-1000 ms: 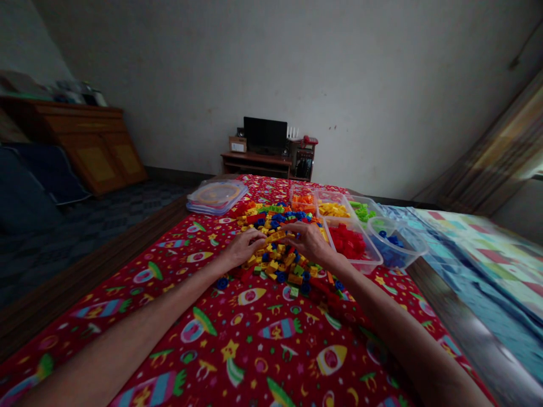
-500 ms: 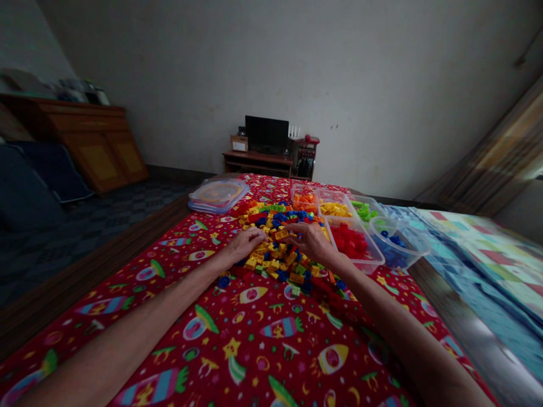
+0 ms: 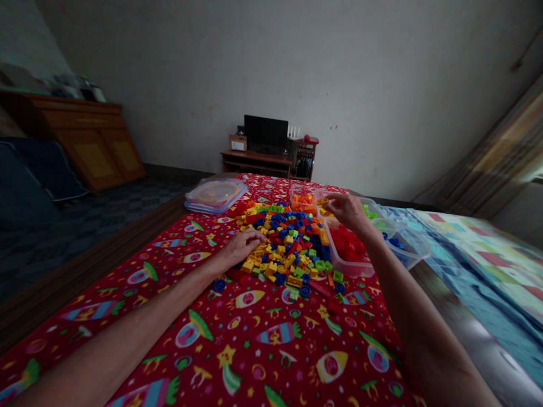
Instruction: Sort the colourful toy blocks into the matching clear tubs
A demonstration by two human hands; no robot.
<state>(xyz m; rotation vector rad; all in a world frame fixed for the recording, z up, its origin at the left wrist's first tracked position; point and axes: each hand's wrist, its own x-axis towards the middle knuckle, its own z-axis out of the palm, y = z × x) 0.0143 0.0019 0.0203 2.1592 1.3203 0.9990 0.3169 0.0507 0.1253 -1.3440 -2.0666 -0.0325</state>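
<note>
A heap of mixed toy building bricks in yellow, blue, red, green and orange lies on the red patterned cloth. My left hand rests at the heap's left side, its fingers bent together; whatever they hold is hidden. Raised to the right, my right hand pinches a yellow toy brick above the box of yellow bricks, which the hand partly covers. In front of it stands a clear box of red bricks. Orange bricks fill another box at the back.
A round clear tub with blue bricks stands at the right, with green bricks in a box behind it. Stacked plastic lids lie at the back left. A bed with a blue cover adjoins the table's right side.
My right hand has moved from the heap up and right to the box of yellow bricks, carrying a yellow toy brick. The left hand has stayed almost in place.
</note>
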